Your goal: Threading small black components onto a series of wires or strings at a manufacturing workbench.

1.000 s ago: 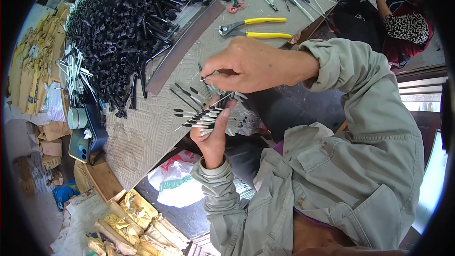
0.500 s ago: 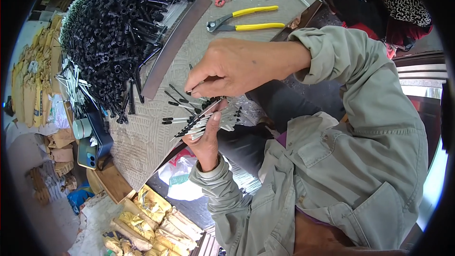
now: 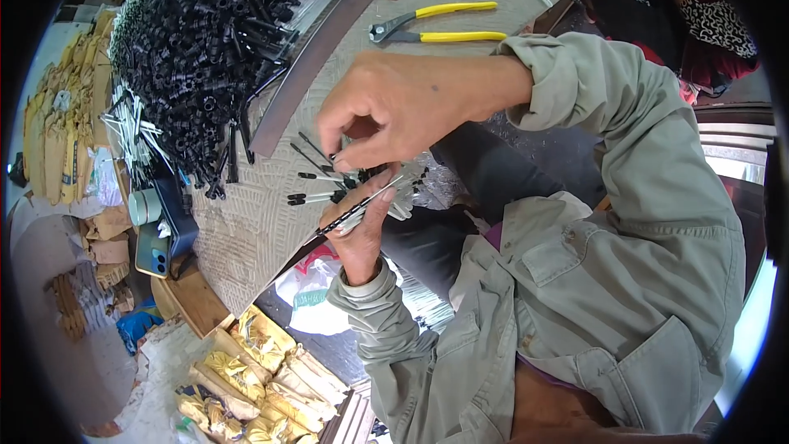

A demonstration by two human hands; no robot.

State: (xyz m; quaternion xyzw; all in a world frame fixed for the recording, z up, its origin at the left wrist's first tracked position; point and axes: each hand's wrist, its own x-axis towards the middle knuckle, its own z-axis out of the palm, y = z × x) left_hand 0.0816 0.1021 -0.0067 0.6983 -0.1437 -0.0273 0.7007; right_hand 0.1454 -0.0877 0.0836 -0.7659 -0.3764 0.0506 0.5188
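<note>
My left hand (image 3: 359, 234) is closed round a bundle of thin white rods (image 3: 400, 205) with black ends, its thumb lying along the top. Above it, my right hand (image 3: 399, 107) pinches a small black piece (image 3: 333, 158) between thumb and fingertips; most of that piece is hidden. More black-tipped white rods (image 3: 311, 198) lie on the table just left of the bundle, partly behind my hands.
A big heap of black plastic fittings (image 3: 205, 57) covers the table's far left, beside a brown strip (image 3: 316, 66). Yellow-handled cutting pliers (image 3: 436, 23) lie beyond my right hand. A phone (image 3: 153, 248) and a cup (image 3: 145, 207) sit at the left edge. Another person's patterned sleeve (image 3: 719, 26) shows at far right.
My left hand has turned the bundle, so fewer of its black tips show. My right thumb and fingers have moved slightly, opening a wider gap behind the pinch. The whole view has shifted a little.
</note>
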